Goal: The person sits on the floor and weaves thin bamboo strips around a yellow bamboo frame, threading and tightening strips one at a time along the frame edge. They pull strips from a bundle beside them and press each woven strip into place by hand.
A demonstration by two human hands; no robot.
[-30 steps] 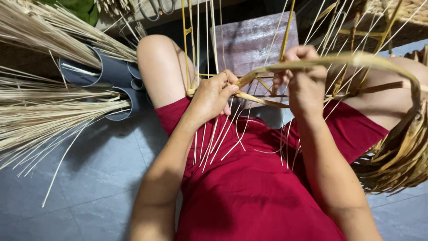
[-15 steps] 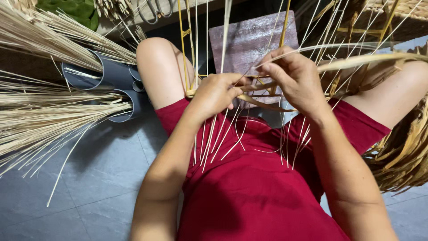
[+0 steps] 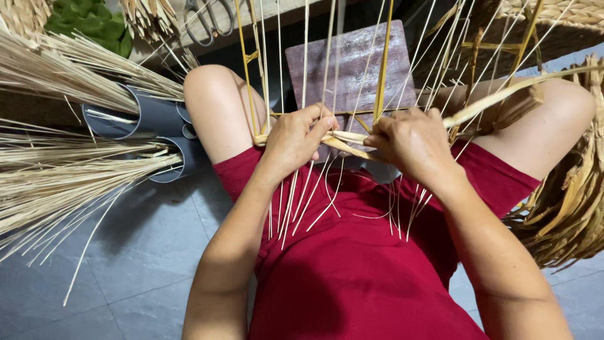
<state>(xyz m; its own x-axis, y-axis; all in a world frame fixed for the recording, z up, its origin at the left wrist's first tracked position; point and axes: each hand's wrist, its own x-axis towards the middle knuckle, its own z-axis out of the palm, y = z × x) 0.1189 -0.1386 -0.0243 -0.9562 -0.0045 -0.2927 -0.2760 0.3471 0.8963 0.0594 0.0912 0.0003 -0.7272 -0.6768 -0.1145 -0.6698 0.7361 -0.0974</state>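
I sit with a woven piece of thin pale reed stakes rising between my knees, in front of a purple wooden board. My left hand pinches the flat straw weaver against the stakes at the woven row. My right hand grips the same straw strand, whose long free end runs up and right over my right knee. Loose stake ends hang down over my red clothing.
Grey tubes at left hold bundles of pale reeds that fan across the grey floor tiles. Scissors lie at the top. A pile of dried straw leaves and a woven basket sit at right.
My right hand has come down and left from the raised straw strand to meet my left hand at the woven row. The strand's free end now trails over my right knee.
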